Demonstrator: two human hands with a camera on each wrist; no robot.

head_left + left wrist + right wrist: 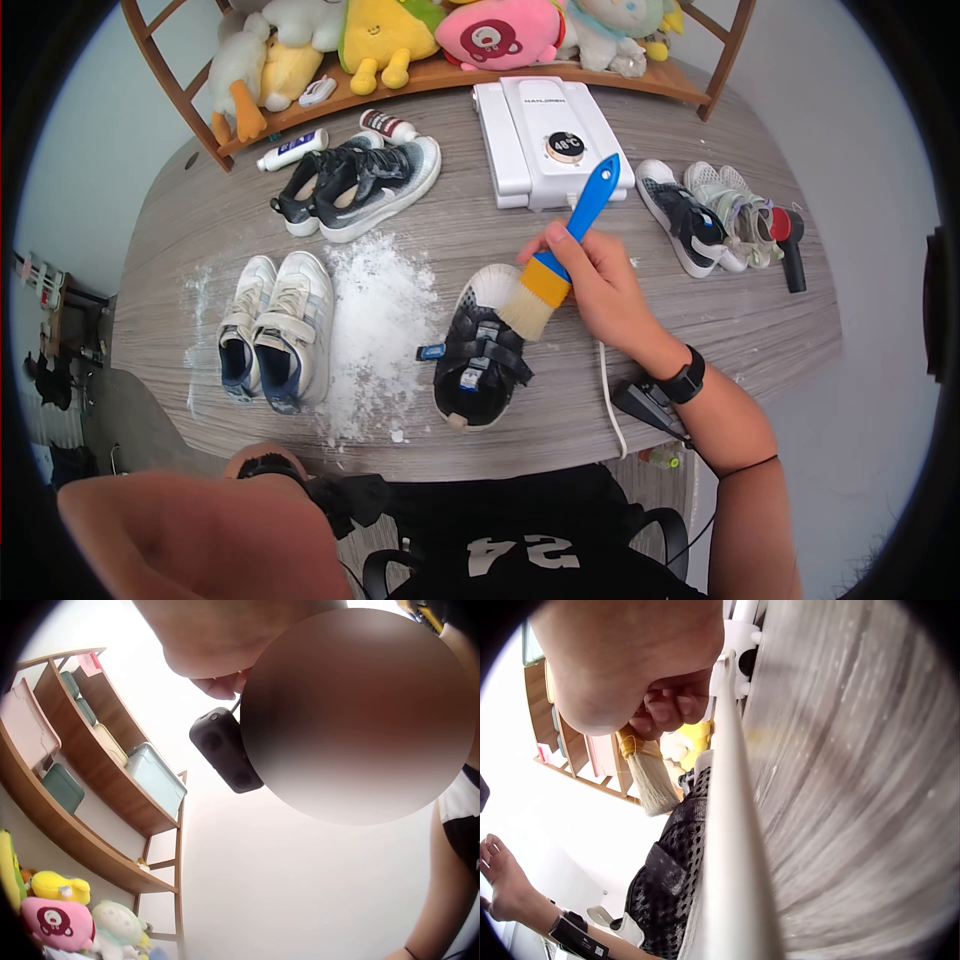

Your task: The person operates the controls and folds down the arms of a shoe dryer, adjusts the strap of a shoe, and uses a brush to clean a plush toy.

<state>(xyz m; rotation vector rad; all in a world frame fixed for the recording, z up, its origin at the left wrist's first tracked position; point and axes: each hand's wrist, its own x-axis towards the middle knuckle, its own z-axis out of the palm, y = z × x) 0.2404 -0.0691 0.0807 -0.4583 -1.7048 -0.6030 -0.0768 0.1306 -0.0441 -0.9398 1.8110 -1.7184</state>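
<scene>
Counter: the grey wood-grain top (400, 455) was dusted with a patch of white powder (375, 340) between the white shoes (300, 310) and the dark shoe.
Dark shoe: it (480, 350) stood upright, toe pointing away from the person, with a pale smudge on its black mesh.
Right grip: the right hand (595, 285) held the blue-handled brush (545, 285), fingers closed round it near the yellow band.
Bristles: they lay at the toe-side edge of the upper; whether they pressed on it was unclear.
Left hand: raised away from the counter, its (506, 881) fingers loose and holding nothing visible.
Stroke: light, short sweeps outward from the mesh probably suited this brushing best; hard pressure might have worked dust into the holes.
Steadying: the shoe looked unsupported, so a free palm on its heel would likely have stopped it sliding.
Cable: the white cord (607, 400) ran beside the shoe and was worth avoiding.
</scene>
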